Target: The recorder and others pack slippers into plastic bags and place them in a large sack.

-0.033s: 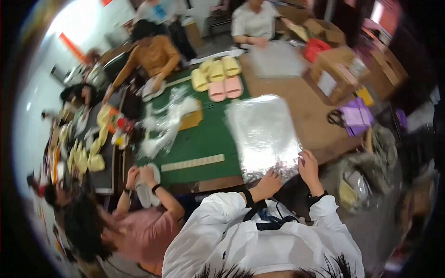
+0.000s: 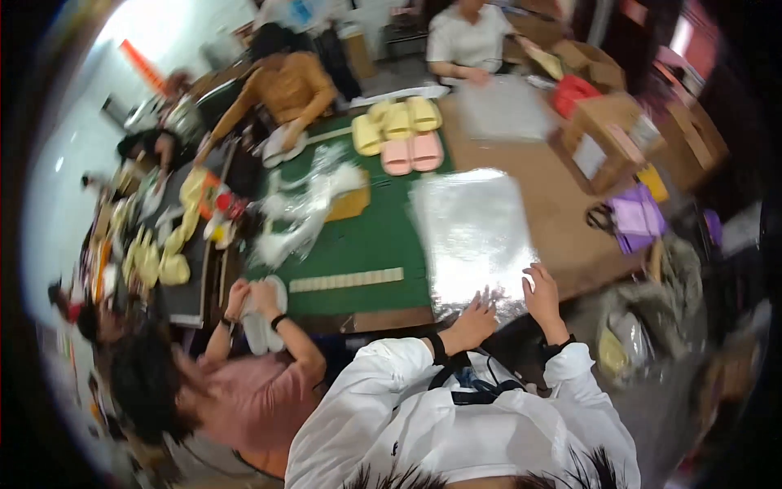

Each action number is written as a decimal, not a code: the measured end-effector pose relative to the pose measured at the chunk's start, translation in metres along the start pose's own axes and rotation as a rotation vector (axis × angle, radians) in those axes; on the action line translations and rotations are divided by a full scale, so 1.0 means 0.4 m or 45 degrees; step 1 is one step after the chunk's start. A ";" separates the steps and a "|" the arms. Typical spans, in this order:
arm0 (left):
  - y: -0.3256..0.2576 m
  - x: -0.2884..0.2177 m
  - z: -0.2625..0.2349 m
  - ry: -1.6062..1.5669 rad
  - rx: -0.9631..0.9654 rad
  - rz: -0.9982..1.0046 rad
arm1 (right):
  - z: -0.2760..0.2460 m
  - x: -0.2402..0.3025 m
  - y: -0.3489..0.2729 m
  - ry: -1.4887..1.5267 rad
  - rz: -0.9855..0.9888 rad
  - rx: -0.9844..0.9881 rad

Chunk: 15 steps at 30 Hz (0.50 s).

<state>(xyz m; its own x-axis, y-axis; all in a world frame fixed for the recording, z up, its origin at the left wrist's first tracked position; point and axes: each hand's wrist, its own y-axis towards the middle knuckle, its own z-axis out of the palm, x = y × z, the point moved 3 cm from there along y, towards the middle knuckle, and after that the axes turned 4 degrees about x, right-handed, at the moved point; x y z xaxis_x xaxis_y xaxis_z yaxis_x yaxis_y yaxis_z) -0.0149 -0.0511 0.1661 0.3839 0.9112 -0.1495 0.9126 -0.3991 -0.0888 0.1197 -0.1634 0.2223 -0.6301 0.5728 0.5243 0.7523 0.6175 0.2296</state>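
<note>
A shiny stack of clear plastic bags point(image 2: 472, 228) lies on the table in front of me. My left hand point(image 2: 471, 319) rests at the stack's near edge with its fingers spread on the plastic. My right hand point(image 2: 542, 297) lies flat on the near right corner, fingers apart. Neither hand has closed on anything. Both arms are in white sleeves with dark bands at the wrists.
Yellow and pink slippers point(image 2: 399, 130) sit at the far end of a green mat point(image 2: 358, 244). A person in pink point(image 2: 244, 391) on my left holds white slippers point(image 2: 261, 326). Two more people work across the table. Cardboard boxes point(image 2: 603, 138) and a purple bag point(image 2: 635, 220) are on the right.
</note>
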 end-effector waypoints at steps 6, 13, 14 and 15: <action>-0.144 0.085 0.017 -0.091 -0.098 -0.526 | 0.218 0.093 0.131 0.075 -0.291 0.409; -0.148 0.151 0.095 -0.607 -0.099 -1.159 | 0.335 -0.075 0.184 -0.079 -0.095 0.609; -0.148 0.165 0.098 -0.749 -0.161 -1.204 | 0.323 -0.116 0.191 -0.086 -0.014 0.485; -0.143 0.184 0.107 -0.737 -0.146 -1.304 | 0.316 -0.148 0.203 -0.101 0.016 0.470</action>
<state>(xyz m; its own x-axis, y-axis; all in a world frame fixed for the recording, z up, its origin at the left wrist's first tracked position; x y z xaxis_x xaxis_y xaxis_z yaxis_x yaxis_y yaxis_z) -0.0447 0.0344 0.1181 -0.6282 0.6069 -0.4868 0.7764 0.5292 -0.3422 0.1937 -0.0791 0.1062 -0.6449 0.6128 0.4567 0.6494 0.7545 -0.0952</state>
